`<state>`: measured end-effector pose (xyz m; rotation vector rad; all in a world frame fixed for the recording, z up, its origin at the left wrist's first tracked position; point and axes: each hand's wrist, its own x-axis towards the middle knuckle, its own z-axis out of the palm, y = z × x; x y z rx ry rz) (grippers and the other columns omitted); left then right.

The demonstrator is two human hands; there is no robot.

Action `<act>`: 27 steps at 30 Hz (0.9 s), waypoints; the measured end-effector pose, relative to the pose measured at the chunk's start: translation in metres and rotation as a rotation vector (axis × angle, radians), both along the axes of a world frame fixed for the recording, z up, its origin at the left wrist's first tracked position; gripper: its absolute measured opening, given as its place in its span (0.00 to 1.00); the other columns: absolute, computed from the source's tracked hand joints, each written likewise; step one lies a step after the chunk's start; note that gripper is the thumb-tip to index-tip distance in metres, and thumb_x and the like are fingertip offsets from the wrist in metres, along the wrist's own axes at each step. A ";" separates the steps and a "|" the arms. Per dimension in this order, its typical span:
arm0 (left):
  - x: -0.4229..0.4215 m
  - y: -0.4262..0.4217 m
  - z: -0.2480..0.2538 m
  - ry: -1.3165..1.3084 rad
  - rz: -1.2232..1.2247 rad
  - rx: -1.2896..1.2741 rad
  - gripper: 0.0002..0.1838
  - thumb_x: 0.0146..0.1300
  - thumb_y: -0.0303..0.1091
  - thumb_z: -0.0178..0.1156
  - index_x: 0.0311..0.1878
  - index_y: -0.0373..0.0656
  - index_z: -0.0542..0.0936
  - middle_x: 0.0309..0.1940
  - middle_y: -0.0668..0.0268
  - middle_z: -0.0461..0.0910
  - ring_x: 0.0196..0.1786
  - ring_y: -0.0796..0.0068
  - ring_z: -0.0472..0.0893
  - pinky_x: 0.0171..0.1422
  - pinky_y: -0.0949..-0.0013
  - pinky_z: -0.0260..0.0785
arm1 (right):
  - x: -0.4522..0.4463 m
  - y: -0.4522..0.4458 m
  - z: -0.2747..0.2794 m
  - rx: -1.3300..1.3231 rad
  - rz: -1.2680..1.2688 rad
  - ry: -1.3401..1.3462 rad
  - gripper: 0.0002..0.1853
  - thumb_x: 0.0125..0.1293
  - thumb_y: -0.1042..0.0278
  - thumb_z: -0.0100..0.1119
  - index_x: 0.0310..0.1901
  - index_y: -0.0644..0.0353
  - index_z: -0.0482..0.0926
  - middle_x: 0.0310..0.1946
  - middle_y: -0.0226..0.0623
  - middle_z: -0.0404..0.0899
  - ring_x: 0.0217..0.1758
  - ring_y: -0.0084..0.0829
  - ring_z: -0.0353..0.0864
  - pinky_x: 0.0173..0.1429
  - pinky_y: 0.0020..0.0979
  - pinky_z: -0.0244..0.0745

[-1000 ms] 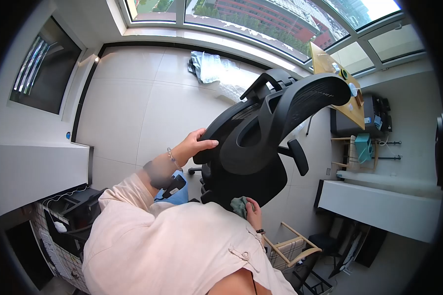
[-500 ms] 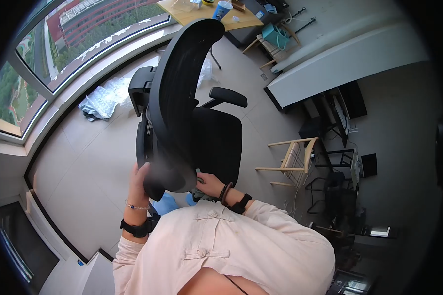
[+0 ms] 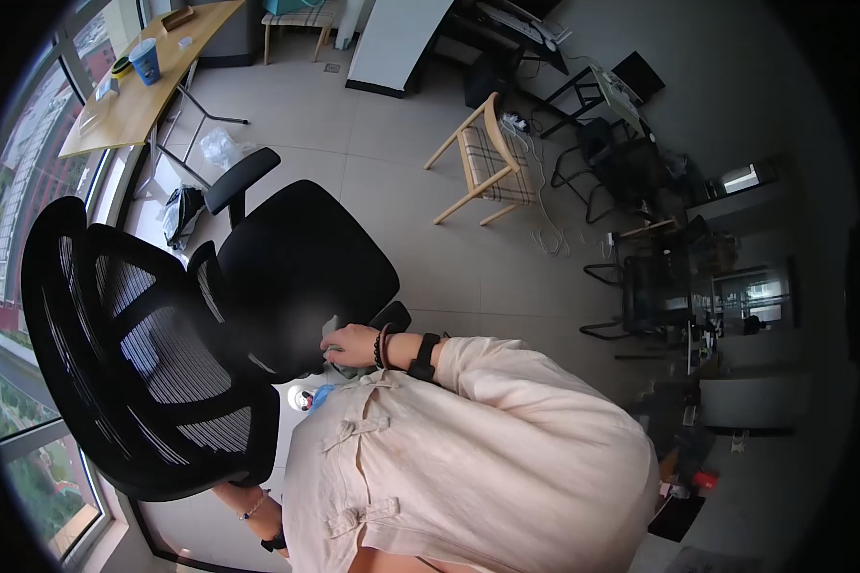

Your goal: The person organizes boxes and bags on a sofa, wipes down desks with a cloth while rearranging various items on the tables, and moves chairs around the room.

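A black office chair (image 3: 308, 250) with a mesh backrest (image 3: 177, 355) stands at my left front, its backrest leaning close to me. My right hand (image 3: 351, 346) is beside the front part of the seat, fingers closed round a grey cloth (image 3: 346, 371). Only the wrist and forearm of my left hand (image 3: 247, 500) show below the backrest's lower edge; its fingers are hidden behind the chair. One armrest (image 3: 244, 180) points away from me, and the other armrest (image 3: 392, 316) shows partly just beyond my right hand.
A wooden table (image 3: 153, 100) with a blue cup (image 3: 144, 63) stands by the window. A wooden chair (image 3: 487, 162) with a plaid seat is ahead, white cables (image 3: 549, 234) on the floor near it. Plastic wrapping (image 3: 222, 148) lies by the table. Desks and dark chairs (image 3: 631, 181) stand right.
My view has swung to the right, so the chair now appears further left, its mesh back facing me. My left hand has gone from the backrest's edge to behind it. My right hand still holds the cloth.
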<state>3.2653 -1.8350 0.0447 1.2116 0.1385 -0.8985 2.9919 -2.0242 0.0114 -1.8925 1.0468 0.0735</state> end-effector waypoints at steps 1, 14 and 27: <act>0.004 0.005 -0.004 -0.010 0.006 0.000 0.13 0.57 0.44 0.52 0.36 0.44 0.76 0.25 0.68 0.77 0.28 0.73 0.76 0.33 0.71 0.71 | -0.003 -0.001 0.004 0.000 0.006 -0.010 0.17 0.56 0.59 0.49 0.44 0.59 0.75 0.36 0.47 0.78 0.42 0.44 0.77 0.50 0.38 0.70; 0.007 0.053 0.039 -0.051 0.363 0.113 0.18 0.57 0.46 0.52 0.44 0.41 0.74 0.35 0.66 0.75 0.39 0.72 0.75 0.44 0.69 0.70 | 0.047 0.007 -0.025 0.001 0.222 -0.019 0.16 0.56 0.58 0.49 0.43 0.57 0.75 0.36 0.46 0.78 0.42 0.45 0.77 0.49 0.39 0.71; 0.001 0.103 0.012 -0.056 0.801 0.160 0.25 0.51 0.53 0.55 0.49 0.48 0.72 0.51 0.64 0.70 0.51 0.65 0.71 0.53 0.59 0.66 | 0.110 -0.007 -0.046 0.010 0.446 -0.020 0.16 0.56 0.58 0.47 0.42 0.55 0.76 0.37 0.45 0.78 0.43 0.45 0.76 0.50 0.39 0.69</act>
